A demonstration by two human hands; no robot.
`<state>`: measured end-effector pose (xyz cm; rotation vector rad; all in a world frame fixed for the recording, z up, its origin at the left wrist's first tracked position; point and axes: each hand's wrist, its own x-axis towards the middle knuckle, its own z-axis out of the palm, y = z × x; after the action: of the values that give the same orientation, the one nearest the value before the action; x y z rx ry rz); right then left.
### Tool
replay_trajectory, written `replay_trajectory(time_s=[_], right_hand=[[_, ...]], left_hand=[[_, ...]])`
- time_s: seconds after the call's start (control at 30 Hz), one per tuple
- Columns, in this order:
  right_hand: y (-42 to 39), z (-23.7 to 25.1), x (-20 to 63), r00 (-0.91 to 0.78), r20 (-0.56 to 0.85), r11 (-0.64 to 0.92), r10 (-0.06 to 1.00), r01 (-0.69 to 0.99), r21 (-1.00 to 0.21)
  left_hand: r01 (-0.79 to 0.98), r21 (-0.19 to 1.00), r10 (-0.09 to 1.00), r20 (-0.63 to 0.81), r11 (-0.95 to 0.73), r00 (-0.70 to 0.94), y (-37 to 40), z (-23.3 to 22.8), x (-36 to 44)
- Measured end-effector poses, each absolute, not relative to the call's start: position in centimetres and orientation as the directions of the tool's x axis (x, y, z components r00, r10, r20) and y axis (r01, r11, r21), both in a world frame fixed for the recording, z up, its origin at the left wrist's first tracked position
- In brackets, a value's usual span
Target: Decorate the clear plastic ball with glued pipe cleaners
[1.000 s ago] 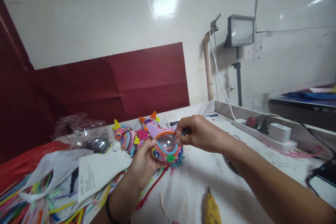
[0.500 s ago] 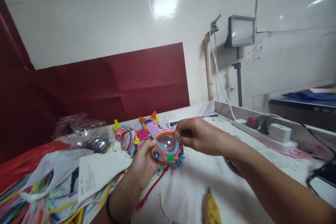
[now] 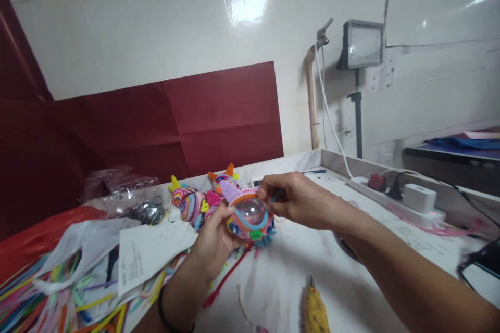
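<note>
My left hand (image 3: 216, 242) is wrapped round the side of a round craft piece covered in colourful pipe cleaners (image 3: 255, 234), with a purple ear on top and a clear dome at its front. Inside the orange rim, a light blue pipe cleaner (image 3: 277, 195) runs along the dome's lower edge. Its upper right end is pinched between the thumb and fingers of my right hand (image 3: 299, 200). Behind the left hand lie several similar fuzzy pieces, one with yellow ears (image 3: 191, 207) and one with orange ears (image 3: 230, 173).
Bundled pipe cleaners (image 3: 54, 296), a white card (image 3: 144, 255) and plastic bags (image 3: 84, 237) lie at the left. A yellow tool with a pointed metal tip (image 3: 315, 309) lies in front. A power strip (image 3: 371, 195) with plugs and cables runs along the right side.
My right hand has shifted slightly at the rim, and more of the light blue pipe cleaner's end shows between its fingers. The left hand keeps its hold; the view has moved a little.
</note>
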<state>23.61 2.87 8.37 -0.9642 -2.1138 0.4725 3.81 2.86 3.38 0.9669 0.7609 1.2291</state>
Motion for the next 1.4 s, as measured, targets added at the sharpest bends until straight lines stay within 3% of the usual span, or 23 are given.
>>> replay_trajectory(time_s=[0.5, 1.4], right_hand=[[3.4, 7.5, 23.8, -0.440, 0.465, 0.633, 0.768, 0.412, -0.656], [3.7, 7.1, 24.0, -0.446, 0.481, 0.651, 0.755, 0.419, -0.633]], left_hand=[[-0.428, 0.902, 0.979, 0.031, 0.060, 0.202, 2.7, 3.4, 3.8], [-0.473, 0.879, 0.965, 0.071, 0.059, 0.254, 2.6, 3.4, 3.8]])
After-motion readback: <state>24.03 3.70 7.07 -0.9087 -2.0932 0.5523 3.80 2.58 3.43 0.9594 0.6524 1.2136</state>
